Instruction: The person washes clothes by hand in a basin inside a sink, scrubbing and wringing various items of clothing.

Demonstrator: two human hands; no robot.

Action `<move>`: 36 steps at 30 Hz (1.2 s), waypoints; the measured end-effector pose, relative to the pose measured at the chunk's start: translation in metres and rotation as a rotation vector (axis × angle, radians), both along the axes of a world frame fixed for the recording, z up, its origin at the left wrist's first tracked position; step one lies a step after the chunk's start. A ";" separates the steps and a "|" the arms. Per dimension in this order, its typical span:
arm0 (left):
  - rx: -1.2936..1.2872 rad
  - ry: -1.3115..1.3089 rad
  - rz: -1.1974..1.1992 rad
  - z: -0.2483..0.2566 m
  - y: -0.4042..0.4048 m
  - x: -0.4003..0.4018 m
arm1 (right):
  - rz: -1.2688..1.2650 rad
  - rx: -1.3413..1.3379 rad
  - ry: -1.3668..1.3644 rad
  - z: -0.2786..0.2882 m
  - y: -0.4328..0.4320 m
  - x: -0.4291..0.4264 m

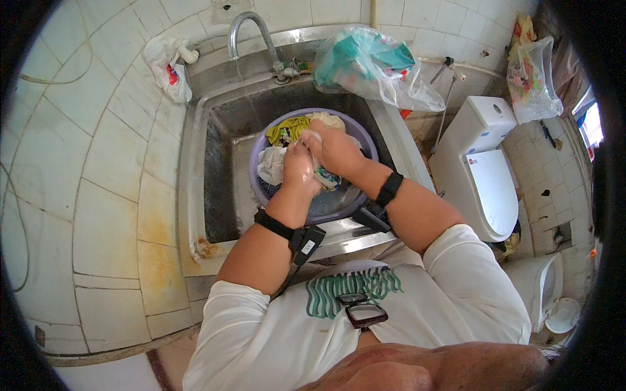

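Note:
A round purple plastic basin [370, 141] sits in the stainless steel sink [234, 156], with wet laundry and some water in it. My left hand [299, 168] and my right hand [335, 149] meet over the basin, fingers closed together on a bit of whitish cloth that they mostly hide. Wet suds glisten on my left hand. Around them lie a yellow-green cloth [288, 130], a white cloth [270, 165], a cream cloth [328, 119] at the back and a blue-green patterned cloth [328, 180] under my hands.
A curved metal faucet [249, 19] rises behind the sink. Clear plastic bags [371, 63] with teal packaging rest on the sink's back right corner. A white bag [171, 68] hangs at the back left. To the right stands a white toilet [489, 181]; a tiled wall [112, 171] borders the left side.

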State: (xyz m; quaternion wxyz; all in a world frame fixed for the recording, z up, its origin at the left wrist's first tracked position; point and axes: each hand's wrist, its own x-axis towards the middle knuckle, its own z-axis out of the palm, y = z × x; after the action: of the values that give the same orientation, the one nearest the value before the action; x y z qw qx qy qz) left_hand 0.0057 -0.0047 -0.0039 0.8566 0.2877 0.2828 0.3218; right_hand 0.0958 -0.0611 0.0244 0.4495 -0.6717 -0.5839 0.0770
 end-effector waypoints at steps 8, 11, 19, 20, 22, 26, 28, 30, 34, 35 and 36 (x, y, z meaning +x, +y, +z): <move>0.134 0.032 0.033 -0.009 0.005 0.005 | -0.116 0.086 0.062 -0.015 0.004 0.014; -0.051 -0.051 -0.034 0.000 0.010 -0.001 | -0.010 0.211 0.044 -0.006 0.001 0.005; 0.061 0.012 0.032 -0.002 0.015 0.000 | -0.076 0.132 0.087 -0.019 0.005 0.017; 0.068 0.027 0.059 -0.008 0.019 0.000 | -0.045 0.146 0.033 -0.013 0.002 0.012; 0.041 -0.015 0.063 -0.025 0.028 0.000 | 0.071 0.078 -0.077 0.011 -0.010 -0.001; -0.070 -0.179 -0.052 -0.021 0.021 -0.005 | 0.133 0.099 -0.194 0.010 -0.014 -0.009; -0.079 -0.099 -0.049 0.000 0.013 -0.008 | 0.070 0.015 -0.195 0.010 -0.013 -0.009; -0.058 0.111 0.000 0.012 0.012 -0.007 | -0.036 -0.164 -0.171 0.019 -0.014 -0.011; 0.029 -0.103 -0.015 -0.016 0.020 -0.006 | 0.130 0.086 -0.217 0.007 -0.012 -0.014; -0.030 -0.111 -0.021 -0.020 0.020 -0.005 | 0.129 0.088 -0.206 0.005 -0.011 -0.014; -0.091 -0.116 -0.031 -0.022 0.019 -0.004 | 0.124 0.089 -0.194 0.002 -0.009 -0.014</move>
State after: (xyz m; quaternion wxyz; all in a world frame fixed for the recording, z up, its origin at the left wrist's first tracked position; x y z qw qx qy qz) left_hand 0.0017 0.0143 -0.0263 0.8886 0.2338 0.2424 0.3114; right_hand 0.0821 -0.0702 0.0264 0.4146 -0.6179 -0.6679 0.0135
